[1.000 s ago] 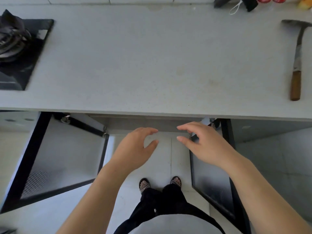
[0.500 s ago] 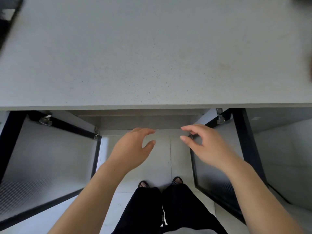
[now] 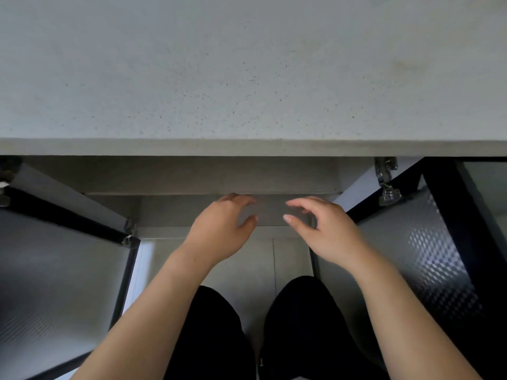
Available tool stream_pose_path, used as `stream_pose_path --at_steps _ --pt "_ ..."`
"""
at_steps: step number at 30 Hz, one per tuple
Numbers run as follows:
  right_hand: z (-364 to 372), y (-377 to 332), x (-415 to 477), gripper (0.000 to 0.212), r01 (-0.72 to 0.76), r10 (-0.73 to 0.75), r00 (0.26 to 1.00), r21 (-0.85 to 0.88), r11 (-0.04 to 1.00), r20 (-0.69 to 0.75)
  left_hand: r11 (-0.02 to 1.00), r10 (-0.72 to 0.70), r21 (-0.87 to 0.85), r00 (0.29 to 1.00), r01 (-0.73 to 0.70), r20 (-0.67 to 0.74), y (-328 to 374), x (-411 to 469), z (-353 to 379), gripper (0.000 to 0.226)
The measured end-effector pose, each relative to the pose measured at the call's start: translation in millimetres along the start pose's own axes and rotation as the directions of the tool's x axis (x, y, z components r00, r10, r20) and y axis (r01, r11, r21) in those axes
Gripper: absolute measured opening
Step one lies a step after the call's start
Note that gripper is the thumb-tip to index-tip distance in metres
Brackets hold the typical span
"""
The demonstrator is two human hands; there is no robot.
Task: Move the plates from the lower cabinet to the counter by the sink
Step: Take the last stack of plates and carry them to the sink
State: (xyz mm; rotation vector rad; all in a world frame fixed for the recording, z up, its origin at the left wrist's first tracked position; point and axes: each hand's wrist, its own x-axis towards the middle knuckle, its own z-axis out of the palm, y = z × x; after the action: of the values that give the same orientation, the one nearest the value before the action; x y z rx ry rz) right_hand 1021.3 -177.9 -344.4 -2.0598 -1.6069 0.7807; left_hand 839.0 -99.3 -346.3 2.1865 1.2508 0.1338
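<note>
The lower cabinet (image 3: 208, 174) stands with both doors swung out beneath the grey counter (image 3: 247, 64). No plates show; the counter's front edge hides the cabinet's inside. My left hand (image 3: 219, 231) and my right hand (image 3: 326, 231) reach side by side toward the cabinet opening, just below the counter edge. Both hold nothing, with fingers loosely spread and slightly bent, thumbs apart from the fingers.
The left cabinet door (image 3: 55, 270) and the right cabinet door (image 3: 428, 256), black-framed with textured glass, flank my arms. A metal hinge (image 3: 386, 182) sits at the upper right. My dark-trousered legs (image 3: 260, 338) stand on the tiled floor (image 3: 263, 256) below.
The view has dropped and moved closer to the cabinet; the stove and knife on the counter have left the frame. Both hands have advanced slightly toward the opening, still holding nothing.
</note>
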Motion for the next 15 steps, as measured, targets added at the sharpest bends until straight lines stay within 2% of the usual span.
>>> stream_pose_path --at_steps 9,15 --pt "71 74 42 0.036 0.061 -0.065 0.994 -0.040 0.997 -0.084 0.992 0.097 -0.068 0.986 -0.107 -0.138 -50 51 92 0.036" --pt "106 123 72 0.036 0.095 -0.108 0.981 -0.087 0.992 -0.160 0.991 0.123 -0.019 0.966 -0.131 -0.228 -85 99 145 0.034"
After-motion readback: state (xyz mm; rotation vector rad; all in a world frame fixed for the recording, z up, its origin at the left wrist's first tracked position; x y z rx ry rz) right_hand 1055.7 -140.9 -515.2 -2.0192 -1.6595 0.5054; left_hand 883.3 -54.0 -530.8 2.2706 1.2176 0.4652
